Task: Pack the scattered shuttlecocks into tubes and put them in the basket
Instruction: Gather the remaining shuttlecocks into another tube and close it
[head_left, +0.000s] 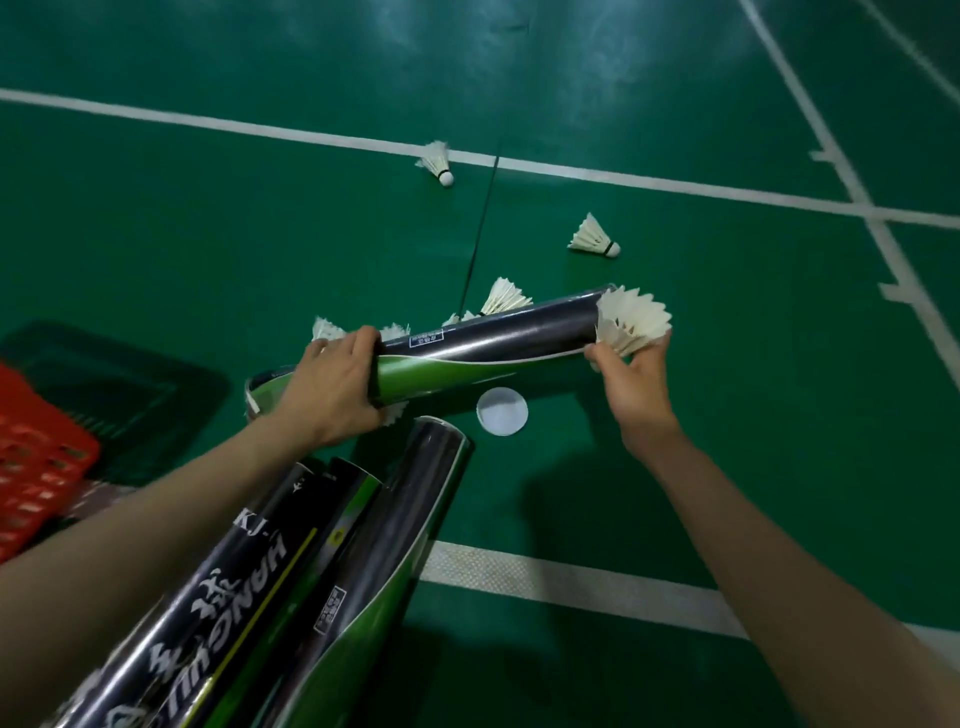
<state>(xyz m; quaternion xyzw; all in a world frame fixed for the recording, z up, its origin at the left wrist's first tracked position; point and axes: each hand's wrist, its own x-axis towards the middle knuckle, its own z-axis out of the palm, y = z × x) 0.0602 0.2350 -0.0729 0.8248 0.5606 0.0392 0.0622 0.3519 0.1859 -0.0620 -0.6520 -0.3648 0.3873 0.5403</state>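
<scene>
Grips the black-and-green cardboard tube (498, 338) in the left hand (332, 384) above the green court floor (208, 234), pinches a white feather shuttlecock (634, 319) at its right mouth with the right hand (631, 374); likely light, crushable, needing a gentle skirt hold.

The green floor (753, 441) lies open on the right and far left. Mid-scene the held tube (488, 343) lies crosswise, a shuttlecock (634, 322) jutting from its right end, loose shuttlecocks (504, 296) just behind it (partly hidden). A white cap (502, 411) lies just nearer; stacked tubes (291, 571) and a red basket (36, 457) crowd the near left
</scene>
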